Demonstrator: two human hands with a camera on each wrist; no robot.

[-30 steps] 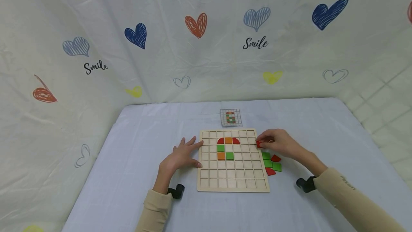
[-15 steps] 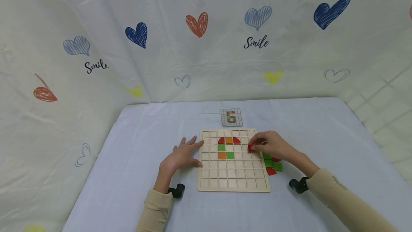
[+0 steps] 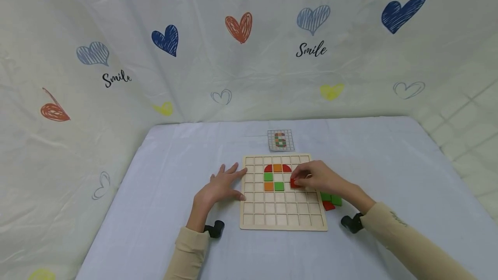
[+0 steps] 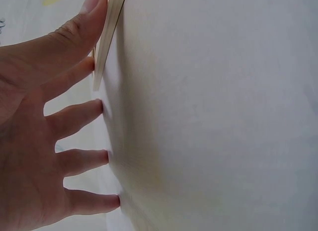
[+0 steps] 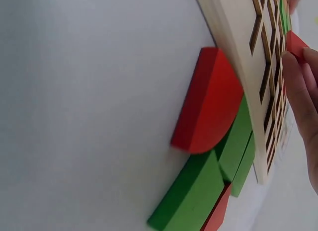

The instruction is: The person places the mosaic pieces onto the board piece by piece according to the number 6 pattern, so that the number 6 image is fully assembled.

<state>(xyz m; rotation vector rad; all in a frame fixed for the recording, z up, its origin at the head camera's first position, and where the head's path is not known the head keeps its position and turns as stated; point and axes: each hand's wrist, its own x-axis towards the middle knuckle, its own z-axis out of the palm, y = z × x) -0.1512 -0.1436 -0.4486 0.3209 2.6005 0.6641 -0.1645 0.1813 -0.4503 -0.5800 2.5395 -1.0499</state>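
A light wooden grid board (image 3: 284,224) lies on the white-covered table. Red, orange and green blocks fill some of its upper cells, among them a green block (image 3: 279,186) near the middle. Between thumb and fingertips, my right hand (image 3: 323,181) pinches a red block (image 3: 294,183) over the board, just right of that green one. Whether it touches the board cannot be told. My left hand (image 3: 220,187) is spread at the board's left side, thumb and index finger touching the edge. In the left wrist view its other fingertips rest on the cloth.
Beside the board's right edge lie loose pieces, including a red rounded piece (image 5: 213,102) and several green blocks (image 5: 194,196), partly behind my right forearm in the head view. Behind the board is a pattern card (image 3: 281,140) printed with a grid. A curtain with hearts hangs beyond.
My right hand has carried the red block leftward from the board's right edge to beside the middle green block. The left hand keeps its place at the board.
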